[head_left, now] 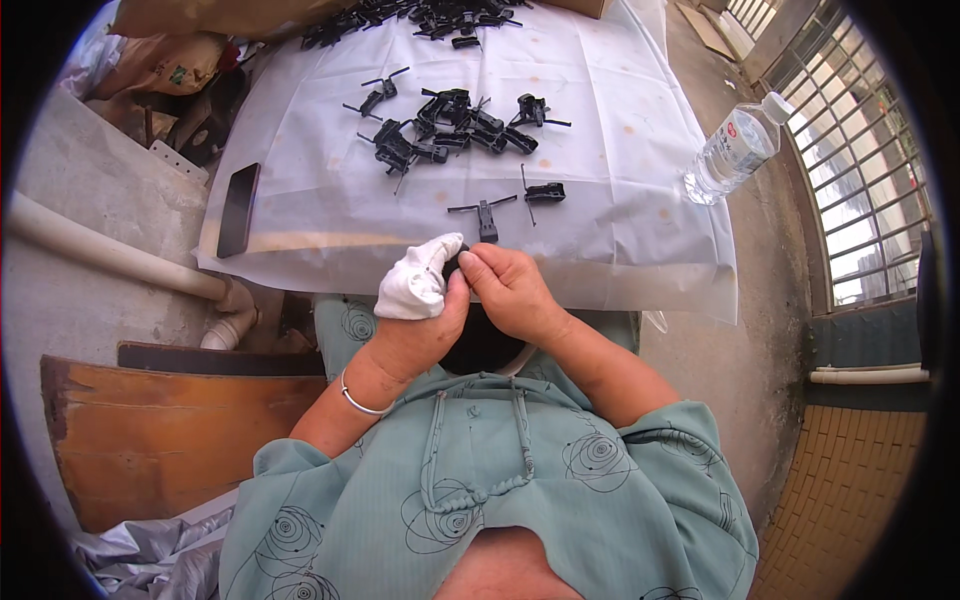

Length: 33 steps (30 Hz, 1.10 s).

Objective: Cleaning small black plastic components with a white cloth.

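Observation:
My left hand (425,335) has a white cloth covering (410,282) over its fingers, with the thumb bare. Its thumb and covered fingers close on a small black plastic part (456,262), mostly hidden by both hands. From the right, my right hand (515,292) pinches the same part with thumb and bent forefinger. Just beyond my hands, a black plastic piece with thin arms (487,220) lies on the white sheet (330,205). A similar black piece (545,192) rests to its right. Below my hands, a dark round container (482,348) partly shows.
Several black pieces (455,125) lie in a loose group mid-table, with a larger pile (425,20) at the far edge. A dark phone (238,210) lies at the left. On the right stands a clear water bottle (735,150). A pipe (120,250) runs along the left wall.

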Each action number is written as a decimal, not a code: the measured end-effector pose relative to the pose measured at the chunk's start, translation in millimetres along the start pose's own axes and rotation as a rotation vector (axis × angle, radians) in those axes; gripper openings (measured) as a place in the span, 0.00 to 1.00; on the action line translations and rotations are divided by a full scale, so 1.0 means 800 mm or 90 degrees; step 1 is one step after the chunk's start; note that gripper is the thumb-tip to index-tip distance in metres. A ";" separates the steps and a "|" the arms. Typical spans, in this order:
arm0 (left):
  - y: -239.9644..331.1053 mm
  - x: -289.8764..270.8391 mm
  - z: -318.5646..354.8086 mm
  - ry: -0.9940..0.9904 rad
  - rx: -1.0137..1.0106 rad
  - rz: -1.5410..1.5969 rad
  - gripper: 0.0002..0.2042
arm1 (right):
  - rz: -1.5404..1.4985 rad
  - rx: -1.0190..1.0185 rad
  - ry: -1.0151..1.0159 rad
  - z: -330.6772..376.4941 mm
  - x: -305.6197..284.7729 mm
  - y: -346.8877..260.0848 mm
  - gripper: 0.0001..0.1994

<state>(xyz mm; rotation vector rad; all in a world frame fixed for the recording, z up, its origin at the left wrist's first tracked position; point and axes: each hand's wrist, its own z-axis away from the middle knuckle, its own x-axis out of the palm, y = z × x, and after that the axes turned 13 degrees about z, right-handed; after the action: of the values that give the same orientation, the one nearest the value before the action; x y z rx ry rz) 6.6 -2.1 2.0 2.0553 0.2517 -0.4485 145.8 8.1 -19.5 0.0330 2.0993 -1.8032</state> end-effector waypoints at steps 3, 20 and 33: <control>0.002 -0.004 0.003 0.011 -0.078 0.181 0.14 | -0.101 -0.023 -0.036 0.005 -0.013 -0.019 0.11; 0.019 -0.021 -0.008 -0.191 -0.349 0.534 0.15 | 0.108 -0.057 -0.045 -0.001 -0.042 -0.023 0.06; 0.007 -0.009 0.002 -0.117 -0.145 0.179 0.12 | 0.188 -0.170 -0.013 -0.002 -0.013 -0.012 0.11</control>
<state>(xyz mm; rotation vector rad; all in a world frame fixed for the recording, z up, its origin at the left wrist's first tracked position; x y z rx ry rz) 1.4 -6.6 8.8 1.7796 -0.0925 -0.4107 152.7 9.9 -7.5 0.2402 2.1707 -1.3406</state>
